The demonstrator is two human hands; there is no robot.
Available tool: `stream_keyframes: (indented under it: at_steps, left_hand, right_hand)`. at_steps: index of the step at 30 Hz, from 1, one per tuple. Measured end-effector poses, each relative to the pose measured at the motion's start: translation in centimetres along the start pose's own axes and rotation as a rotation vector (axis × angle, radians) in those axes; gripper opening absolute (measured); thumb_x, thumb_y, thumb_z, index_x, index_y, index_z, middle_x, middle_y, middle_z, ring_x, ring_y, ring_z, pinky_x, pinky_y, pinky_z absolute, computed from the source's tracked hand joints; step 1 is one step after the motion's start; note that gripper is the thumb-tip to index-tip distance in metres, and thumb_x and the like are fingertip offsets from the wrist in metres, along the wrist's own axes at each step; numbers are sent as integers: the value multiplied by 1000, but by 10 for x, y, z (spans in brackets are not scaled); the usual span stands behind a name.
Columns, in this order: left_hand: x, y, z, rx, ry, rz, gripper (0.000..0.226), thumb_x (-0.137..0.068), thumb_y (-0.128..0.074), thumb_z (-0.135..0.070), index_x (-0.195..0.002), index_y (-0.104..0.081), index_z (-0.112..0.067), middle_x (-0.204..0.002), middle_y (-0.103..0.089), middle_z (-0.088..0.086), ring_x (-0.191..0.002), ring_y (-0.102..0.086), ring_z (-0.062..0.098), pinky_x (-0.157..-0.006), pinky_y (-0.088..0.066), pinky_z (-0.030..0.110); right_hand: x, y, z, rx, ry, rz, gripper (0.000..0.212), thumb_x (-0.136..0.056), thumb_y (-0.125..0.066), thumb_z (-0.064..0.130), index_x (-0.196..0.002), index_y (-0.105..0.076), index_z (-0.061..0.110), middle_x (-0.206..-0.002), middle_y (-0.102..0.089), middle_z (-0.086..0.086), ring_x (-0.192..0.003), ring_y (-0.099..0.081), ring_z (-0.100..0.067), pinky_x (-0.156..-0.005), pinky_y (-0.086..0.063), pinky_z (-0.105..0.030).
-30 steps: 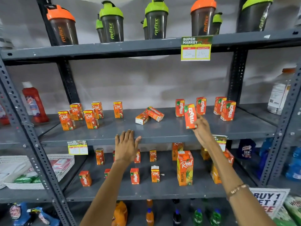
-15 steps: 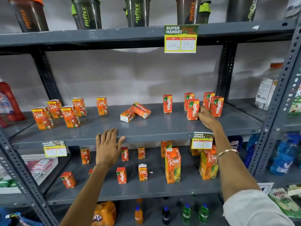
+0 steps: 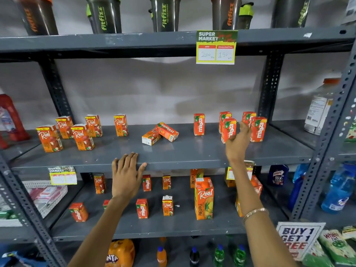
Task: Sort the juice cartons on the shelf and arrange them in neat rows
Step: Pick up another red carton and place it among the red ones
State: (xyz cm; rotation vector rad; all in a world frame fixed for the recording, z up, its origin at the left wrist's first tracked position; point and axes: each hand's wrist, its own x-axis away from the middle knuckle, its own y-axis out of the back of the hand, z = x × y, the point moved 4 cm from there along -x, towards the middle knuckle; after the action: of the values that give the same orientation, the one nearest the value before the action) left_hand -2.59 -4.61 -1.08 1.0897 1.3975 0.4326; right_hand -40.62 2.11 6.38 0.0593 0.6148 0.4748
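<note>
On the middle shelf point(image 3: 173, 160), several orange Real cartons point(image 3: 82, 137) stand upright at the left. Two cartons point(image 3: 167, 131) lie tipped over in the centre, one leaning on the other. At the right, several red Maaza cartons point(image 3: 199, 124) stand upright. My right hand point(image 3: 238, 143) hovers in front of that group, fingers apart, beside the front Maaza carton point(image 3: 228, 128) and hiding its lower right corner. My left hand point(image 3: 126, 170) rests flat on the shelf's front edge and holds nothing.
The lower shelf holds scattered small cartons point(image 3: 142, 208) and a tall Real pineapple carton point(image 3: 204, 198). Shaker bottles point(image 3: 104, 14) line the top shelf above a price tag point(image 3: 216, 47). A red bottle point(image 3: 9, 116) stands far left, a clear bottle point(image 3: 319, 108) and blue bottles point(image 3: 339, 187) far right.
My right hand carried a Maaza carton to the right group, stood it upright in the front row and let go. My left hand stayed on the shelf edge.
</note>
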Motion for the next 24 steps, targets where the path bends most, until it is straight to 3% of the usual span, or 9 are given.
stream_keyframes:
  at_steps: [2,3,5,8,10,14,17,21,24]
  left_hand:
    - [-1,0,-1,7,3,-8,67,-101,-21,-57,-148,-45,-16,-154,-49,5,-147,-38,27,-128,-16,50]
    - [-1,0,0,7,2,-13,66,-102,-21,-57,-148,-46,-16,-154,-49,4,-147,-38,27,-128,-16,50]
    - [-1,-1,2,3,3,-21,65,-104,-21,-57,-147,-47,-17,-153,-50,3,-147,-39,25,-128,-17,50]
    - [-2,-4,5,7,-6,-36,68,-102,-21,-61,-146,-48,-18,-151,-52,2,-145,-41,24,-128,-17,49]
    - [-3,-5,8,8,-19,-51,69,-101,-20,-63,-144,-50,-18,-149,-53,2,-143,-42,24,-128,-16,49]
    - [-4,-10,9,-16,-31,-75,67,-102,-21,-65,-141,-51,-19,-145,-55,1,-139,-45,23,-128,-16,48]
    - [-5,-14,11,-32,-29,-84,67,-102,-22,-65,-139,-53,-19,-143,-57,0,-137,-47,22,-129,-15,45]
    - [-8,-18,15,-33,-44,-121,64,-102,-26,-64,-135,-54,-18,-139,-59,0,-133,-50,24,-128,-15,44]
    - [-8,-19,16,-22,-47,-138,63,-102,-28,-64,-134,-55,-17,-138,-60,1,-133,-51,24,-127,-20,47]
  right_hand:
    - [21,-17,21,-75,109,-32,52,-87,-66,0,-134,-48,15,-135,-51,-9,-123,-53,-16,-95,-39,-1]
    - [29,-32,32,-111,145,20,48,-88,-64,0,-131,-50,15,-131,-55,-8,-117,-56,-14,-85,-39,5]
    - [40,-67,51,-125,168,179,40,-91,-64,6,-128,-53,12,-125,-61,-8,-112,-61,-16,-77,-41,1]
    - [49,-122,72,-48,152,440,40,-93,-65,15,-131,-54,8,-130,-59,-12,-119,-61,-23,-88,-50,-18]
    - [50,-151,83,44,148,546,50,-91,-68,21,-136,-51,7,-138,-53,-14,-128,-55,-26,-100,-49,-33]
    - [37,-189,92,273,128,644,75,-82,-75,41,-139,-46,3,-142,-48,-18,-132,-49,-34,-104,-46,-44]
    - [29,-209,87,291,65,699,65,-77,-78,41,-124,-57,1,-130,-60,-18,-122,-56,-34,-97,-51,-43]
    - [26,-221,79,204,18,692,43,-77,-77,33,-105,-71,1,-111,-73,-18,-106,-68,-31,-73,-45,-29]
    - [24,-218,78,163,10,691,54,-72,-81,33,-111,-65,-1,-109,-73,-15,-105,-69,-28,-71,-46,-28]
